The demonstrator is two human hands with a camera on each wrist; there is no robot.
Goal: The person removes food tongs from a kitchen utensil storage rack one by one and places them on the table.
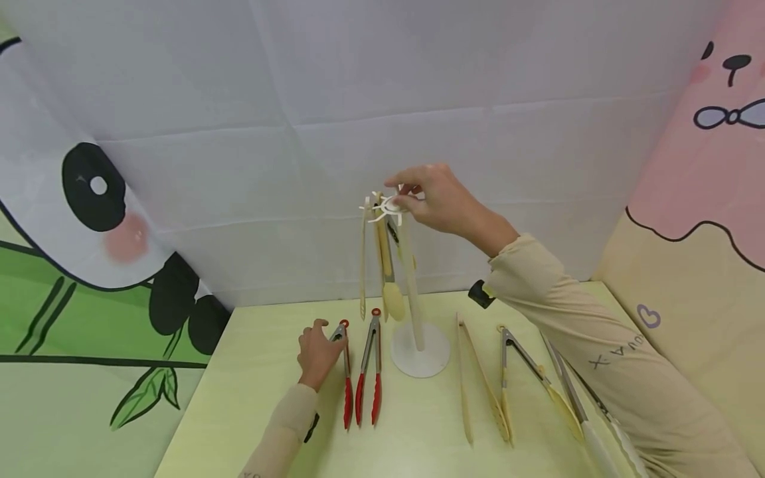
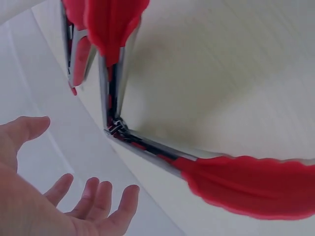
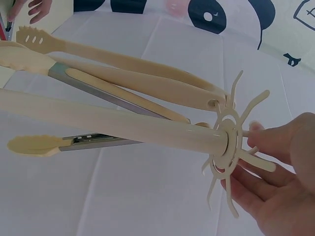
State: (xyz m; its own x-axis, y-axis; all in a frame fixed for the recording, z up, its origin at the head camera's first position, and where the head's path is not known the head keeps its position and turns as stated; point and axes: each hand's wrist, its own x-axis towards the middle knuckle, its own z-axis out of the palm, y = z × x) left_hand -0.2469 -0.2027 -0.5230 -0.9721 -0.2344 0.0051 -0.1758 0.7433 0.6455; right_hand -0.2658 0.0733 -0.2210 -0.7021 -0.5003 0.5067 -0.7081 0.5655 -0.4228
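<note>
My right hand (image 1: 439, 199) is at the top of a white utensil stand (image 1: 412, 285), thumb and fingers pinching its hooked ring (image 3: 231, 142). Cream tongs (image 1: 363, 265) and metal tongs with cream tips (image 1: 393, 299) hang from the hooks; in the right wrist view they dangle beside the pole. Over the table's left part, my left hand (image 1: 319, 352) has its fingers spread and holds nothing. Closest to it are red-tipped metal tongs (image 1: 347, 392), with a second red-tipped pair (image 1: 375, 372) to their right. The left wrist view shows a gap between the fingers (image 2: 125, 206) and the tongs.
Right of the stand's round base (image 1: 418, 368), cream tongs (image 1: 463, 385) and metal tongs with cream tips (image 1: 526, 365) lie spread. White-tipped metal tongs (image 1: 574, 392) lie partly under my right sleeve (image 1: 574, 312). A pale wall (image 1: 239, 179) rises behind the yellow table (image 1: 239, 372).
</note>
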